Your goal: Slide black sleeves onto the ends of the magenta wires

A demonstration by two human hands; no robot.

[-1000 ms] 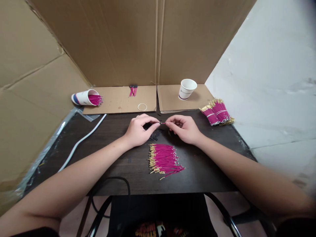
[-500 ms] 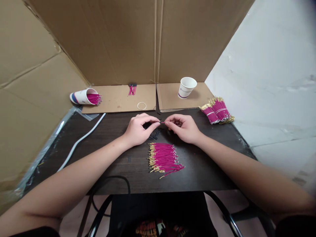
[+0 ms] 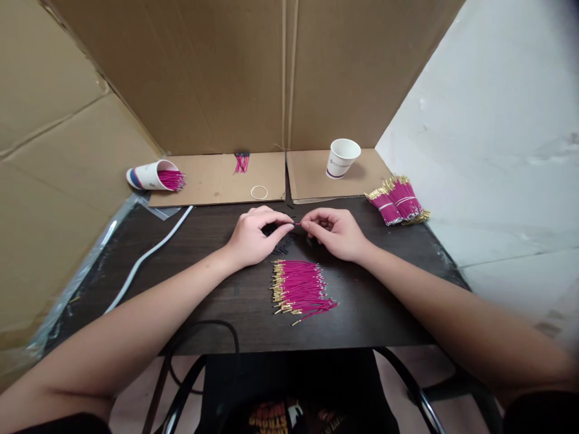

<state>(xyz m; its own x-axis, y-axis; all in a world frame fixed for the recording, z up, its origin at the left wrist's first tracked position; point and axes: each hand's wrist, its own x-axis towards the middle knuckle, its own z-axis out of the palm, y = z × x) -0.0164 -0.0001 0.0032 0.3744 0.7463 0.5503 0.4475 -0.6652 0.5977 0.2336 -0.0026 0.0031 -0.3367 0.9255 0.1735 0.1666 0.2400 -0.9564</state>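
Note:
My left hand [image 3: 260, 237] and my right hand [image 3: 335, 234] meet above the table, both with thumb and fingers pinched. A short stretch of thin magenta wire [image 3: 297, 224] shows between the fingertips, held by my right hand. At the left fingertips its end looks dark; what that hand pinches is mostly hidden. Loose small black tubes [image 3: 284, 245] lie beside and partly under my left hand. Nearer me is a flat row of magenta wires [image 3: 301, 286], gold tips to the left and silvery ends to the right.
A paper cup on its side [image 3: 145, 176] holds magenta wires. Black-ended wires [image 3: 241, 162] and a rubber band [image 3: 259, 186] lie on cardboard [image 3: 203, 181]. An upright paper cup [image 3: 342, 160] stands right of them. Banded wire bundles [image 3: 398, 202] lie far right. A white cable [image 3: 147, 256] crosses the left side.
The view has shifted very slightly. My hands hold the same pinch, with no clear movement of the wire between them.

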